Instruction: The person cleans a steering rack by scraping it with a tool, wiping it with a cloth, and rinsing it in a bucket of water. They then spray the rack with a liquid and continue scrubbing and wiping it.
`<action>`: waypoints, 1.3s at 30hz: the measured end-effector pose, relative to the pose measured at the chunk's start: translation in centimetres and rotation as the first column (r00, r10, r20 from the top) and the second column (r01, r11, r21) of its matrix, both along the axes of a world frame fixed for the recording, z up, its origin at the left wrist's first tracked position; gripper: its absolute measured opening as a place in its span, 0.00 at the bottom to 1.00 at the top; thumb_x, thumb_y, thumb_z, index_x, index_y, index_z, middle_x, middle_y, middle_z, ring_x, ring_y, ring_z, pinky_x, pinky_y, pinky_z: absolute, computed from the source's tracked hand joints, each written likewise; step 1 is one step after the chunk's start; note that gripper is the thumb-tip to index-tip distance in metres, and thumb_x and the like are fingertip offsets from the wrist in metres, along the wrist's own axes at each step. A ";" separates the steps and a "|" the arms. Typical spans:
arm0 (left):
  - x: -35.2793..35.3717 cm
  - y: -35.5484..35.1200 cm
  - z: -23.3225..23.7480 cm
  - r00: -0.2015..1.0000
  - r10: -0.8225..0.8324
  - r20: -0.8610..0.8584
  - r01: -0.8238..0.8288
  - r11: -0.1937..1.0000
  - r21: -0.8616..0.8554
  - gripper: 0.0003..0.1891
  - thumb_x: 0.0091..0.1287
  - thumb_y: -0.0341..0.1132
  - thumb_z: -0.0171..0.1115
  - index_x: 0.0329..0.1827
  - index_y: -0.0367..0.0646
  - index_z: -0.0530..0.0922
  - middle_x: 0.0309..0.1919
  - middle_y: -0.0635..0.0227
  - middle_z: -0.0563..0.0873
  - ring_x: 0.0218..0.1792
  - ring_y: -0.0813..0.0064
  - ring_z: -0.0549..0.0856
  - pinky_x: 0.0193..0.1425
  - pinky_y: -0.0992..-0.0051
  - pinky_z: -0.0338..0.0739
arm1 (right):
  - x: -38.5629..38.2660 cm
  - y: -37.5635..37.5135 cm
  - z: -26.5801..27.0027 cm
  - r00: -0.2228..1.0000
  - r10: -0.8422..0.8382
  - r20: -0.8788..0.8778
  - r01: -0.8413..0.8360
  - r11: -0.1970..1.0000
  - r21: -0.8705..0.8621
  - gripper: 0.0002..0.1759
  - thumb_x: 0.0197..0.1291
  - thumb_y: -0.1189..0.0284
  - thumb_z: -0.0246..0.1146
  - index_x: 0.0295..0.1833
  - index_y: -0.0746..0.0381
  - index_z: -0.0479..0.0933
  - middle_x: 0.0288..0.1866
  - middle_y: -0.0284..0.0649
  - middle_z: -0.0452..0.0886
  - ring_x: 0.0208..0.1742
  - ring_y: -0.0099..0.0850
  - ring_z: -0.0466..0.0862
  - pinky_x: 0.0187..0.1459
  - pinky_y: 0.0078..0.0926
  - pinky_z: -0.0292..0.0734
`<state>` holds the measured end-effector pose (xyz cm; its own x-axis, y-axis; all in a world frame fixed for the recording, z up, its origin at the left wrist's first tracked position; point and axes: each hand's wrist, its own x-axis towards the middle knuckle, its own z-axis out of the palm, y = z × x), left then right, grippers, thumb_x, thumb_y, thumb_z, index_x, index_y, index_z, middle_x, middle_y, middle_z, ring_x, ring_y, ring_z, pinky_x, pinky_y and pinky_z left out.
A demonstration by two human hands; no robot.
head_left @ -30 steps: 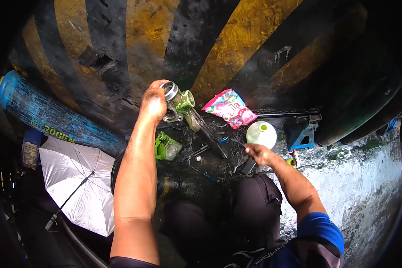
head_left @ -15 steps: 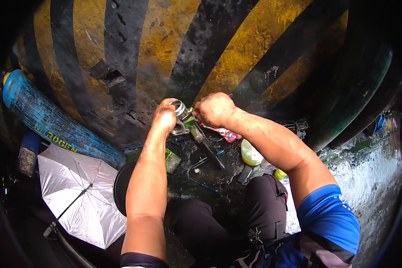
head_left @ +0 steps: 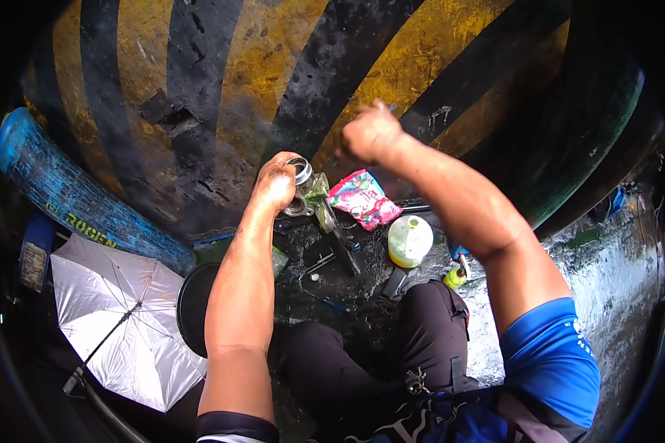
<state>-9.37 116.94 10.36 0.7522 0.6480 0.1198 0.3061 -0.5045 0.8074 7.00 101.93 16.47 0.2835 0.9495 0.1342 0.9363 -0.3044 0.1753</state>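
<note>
Floor (head_left: 606, 295): dark, grimy, paler at right
Container (head_left: 411, 238): white, yellowish lower part
Packet (head_left: 363, 198): pink and white, near container
Bottle (head_left: 455, 276): yellow-green
Thin tool (head_left: 331, 302): blue, between container and umbrella (head_left: 129, 317)

Open room separates the left hand (head_left: 276, 184) and right hand (head_left: 372, 134); the pink packet (head_left: 363, 199) crowds the metal part (head_left: 318, 191).

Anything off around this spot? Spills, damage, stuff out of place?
Open umbrella lies inner side up beside the blue cylinder, odd among shop gear. The cylinder's paint is badly scuffed. Striped yellow-and-black surface is worn and grimy. Floor at right shines; can't tell whether it's a spill.
</note>
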 end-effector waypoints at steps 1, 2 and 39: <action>-0.2 0.1 -0.1 1.000 -0.001 -0.001 0.001 1.000 0.000 0.19 0.61 0.28 0.46 0.52 0.38 0.80 0.45 0.52 0.86 0.48 0.63 0.85 0.56 0.70 0.76 | 0.5 -0.5 0.6 0.996 -0.018 -0.084 0.016 1.000 -0.021 0.23 0.58 0.42 0.61 0.37 0.48 0.88 0.41 0.33 0.87 0.56 0.32 0.79 0.63 0.44 0.62; 0.1 0.1 0.1 1.000 -0.008 -0.013 0.008 1.000 0.026 0.19 0.61 0.28 0.46 0.52 0.39 0.80 0.44 0.52 0.86 0.48 0.63 0.85 0.56 0.70 0.76 | -0.4 -1.0 1.3 0.994 0.044 -0.097 -0.048 0.998 -0.040 0.24 0.58 0.41 0.61 0.37 0.49 0.88 0.41 0.32 0.87 0.56 0.32 0.78 0.62 0.44 0.62; -1.8 1.5 -0.6 0.991 0.112 0.075 -0.112 0.994 -0.004 0.19 0.61 0.27 0.44 0.51 0.37 0.81 0.44 0.56 0.86 0.44 0.68 0.84 0.52 0.73 0.76 | -4.2 1.5 -7.6 0.934 0.353 -0.059 -0.254 0.769 0.586 0.15 0.56 0.55 0.63 0.29 0.54 0.82 0.27 0.36 0.81 0.36 0.39 0.82 0.38 0.39 0.74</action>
